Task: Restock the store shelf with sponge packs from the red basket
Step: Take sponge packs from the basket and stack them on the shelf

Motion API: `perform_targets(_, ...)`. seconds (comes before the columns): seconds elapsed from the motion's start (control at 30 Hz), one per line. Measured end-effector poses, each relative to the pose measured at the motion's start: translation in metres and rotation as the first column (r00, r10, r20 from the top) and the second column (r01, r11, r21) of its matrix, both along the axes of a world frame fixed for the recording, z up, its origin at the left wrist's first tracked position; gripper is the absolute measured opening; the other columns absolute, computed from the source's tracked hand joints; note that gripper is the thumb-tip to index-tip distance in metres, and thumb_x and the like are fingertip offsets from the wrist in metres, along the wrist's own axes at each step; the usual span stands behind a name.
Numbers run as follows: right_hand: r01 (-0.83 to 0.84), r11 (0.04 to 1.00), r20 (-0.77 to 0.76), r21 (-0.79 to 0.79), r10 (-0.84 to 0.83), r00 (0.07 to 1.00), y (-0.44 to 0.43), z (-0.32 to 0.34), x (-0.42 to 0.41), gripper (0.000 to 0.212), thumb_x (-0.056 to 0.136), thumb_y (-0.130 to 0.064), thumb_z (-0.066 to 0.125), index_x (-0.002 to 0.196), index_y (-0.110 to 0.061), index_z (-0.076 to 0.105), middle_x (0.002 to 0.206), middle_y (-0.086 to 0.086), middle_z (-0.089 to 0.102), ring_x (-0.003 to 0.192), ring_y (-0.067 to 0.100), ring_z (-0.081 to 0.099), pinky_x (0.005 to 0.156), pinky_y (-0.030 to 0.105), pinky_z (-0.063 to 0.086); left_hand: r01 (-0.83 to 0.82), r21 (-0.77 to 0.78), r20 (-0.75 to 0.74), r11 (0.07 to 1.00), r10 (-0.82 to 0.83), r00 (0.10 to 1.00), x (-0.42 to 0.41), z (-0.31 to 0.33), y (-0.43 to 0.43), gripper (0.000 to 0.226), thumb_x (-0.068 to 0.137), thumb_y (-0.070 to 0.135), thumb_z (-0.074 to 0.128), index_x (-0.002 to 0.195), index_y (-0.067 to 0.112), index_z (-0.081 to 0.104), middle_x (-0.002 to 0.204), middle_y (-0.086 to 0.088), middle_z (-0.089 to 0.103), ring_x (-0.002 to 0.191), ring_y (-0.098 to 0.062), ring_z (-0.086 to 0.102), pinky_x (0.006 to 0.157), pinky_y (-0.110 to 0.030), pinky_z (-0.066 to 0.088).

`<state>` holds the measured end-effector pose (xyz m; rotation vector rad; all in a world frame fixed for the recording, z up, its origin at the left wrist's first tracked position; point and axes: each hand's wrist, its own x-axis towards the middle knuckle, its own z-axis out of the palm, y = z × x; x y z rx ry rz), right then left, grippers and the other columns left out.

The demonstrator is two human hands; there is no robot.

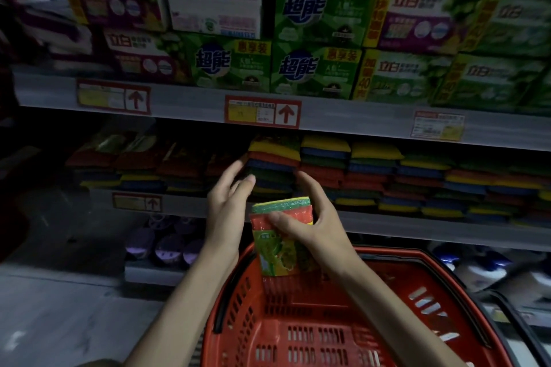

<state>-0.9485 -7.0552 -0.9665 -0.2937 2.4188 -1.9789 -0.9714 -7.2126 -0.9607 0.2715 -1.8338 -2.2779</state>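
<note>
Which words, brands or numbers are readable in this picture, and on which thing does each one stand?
"超能": blue brand on the green boxes.
"惠享装": on the yellow banner of those boxes.
"立白": on the purple box.
"40": on the yellow strip at a box edge; its other characters are blurred.
Too blurred: text on the price tags beside the red arrows.
Unreadable: print on the sponge pack in the right hand.

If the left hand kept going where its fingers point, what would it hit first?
Probably the stack of sponge packs on the shelf, just beyond the left hand; depth is unclear.
</note>
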Motion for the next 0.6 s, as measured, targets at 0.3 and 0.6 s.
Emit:
perform_targets(0.3, 0.019, 1.000, 0.023, -0.016, -0.019, 1.000, -0.0026, -0.0026, -0.0046, 0.097, 0.081, -0.036, 0.085, 0.159, -0.033, 0.027, 0.133, -0.040, 0.034, 0.098, -0.046, 0.033, 0.076, -0.011, 0.033, -0.017, -0.121, 0.039, 0.993, 0.022, 0.999, -0.0077, -0.0058, 0.0029, 0.050, 0.102, 0.021, 0.062, 0.150, 0.019, 0.049, 0.137, 0.000, 0.063, 0.133, -0.018, 0.056, 0.117, -0.043, 0.042)
perform_targets(0.6, 0.031, 0.998, 0.012, -0.062, -0.030, 0.999, -0.0031, 0.0026, -0.0036, 0.097, 0.081, -0.034, 0.084, 0.161, -0.028, 0.028, 0.131, -0.040, 0.036, 0.096, -0.046, 0.035, 0.075, -0.010, 0.034, -0.037, -0.204, 0.047, 0.978, 0.047, 0.998, -0.0067, -0.0083, 0.0037, 0.069, 0.083, 0.044, 0.064, 0.148, 0.025, 0.051, 0.139, -0.010, 0.063, 0.132, -0.020, 0.057, 0.113, -0.043, 0.045)
